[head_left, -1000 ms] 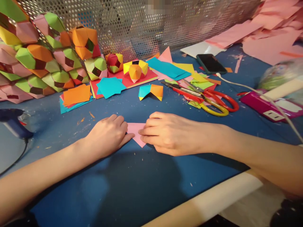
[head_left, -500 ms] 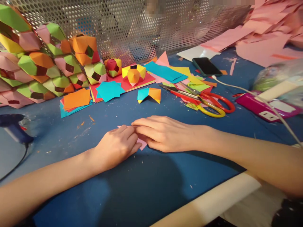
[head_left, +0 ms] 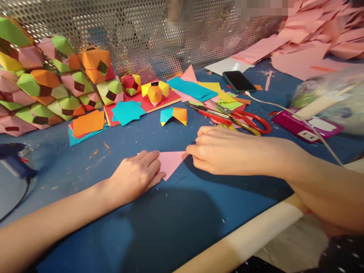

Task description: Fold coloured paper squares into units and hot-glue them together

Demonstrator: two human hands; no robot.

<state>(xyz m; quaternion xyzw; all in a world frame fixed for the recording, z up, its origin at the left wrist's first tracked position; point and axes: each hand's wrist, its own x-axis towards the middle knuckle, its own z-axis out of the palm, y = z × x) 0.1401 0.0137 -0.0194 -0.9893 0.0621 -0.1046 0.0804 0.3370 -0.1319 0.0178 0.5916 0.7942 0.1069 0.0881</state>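
A piece of pink paper [head_left: 170,163], folded into a triangle, lies on the blue table with its point toward me. My left hand [head_left: 139,172] covers its left part, the fingers bent and pressed down on it. At the right corner is my right hand [head_left: 222,149], fingers closed and their tips on the paper's edge. Beyond the paper stands a small folded blue, orange and yellow paper piece [head_left: 179,114]. A stack of orange, red and blue paper squares [head_left: 88,124] sits past my left hand.
Folded paper balls [head_left: 45,83] pile up at the left by a perforated metal screen [head_left: 142,41]. Scissors [head_left: 236,118], a phone [head_left: 239,81] and a magenta power strip [head_left: 309,125] lie to the right. A glue gun [head_left: 17,159] is at the far left.
My right hand has slid right along the top edge to the corner, its fingers curling in, uncovering more pink paper. My left hand stays on the paper. The view has shifted slightly.
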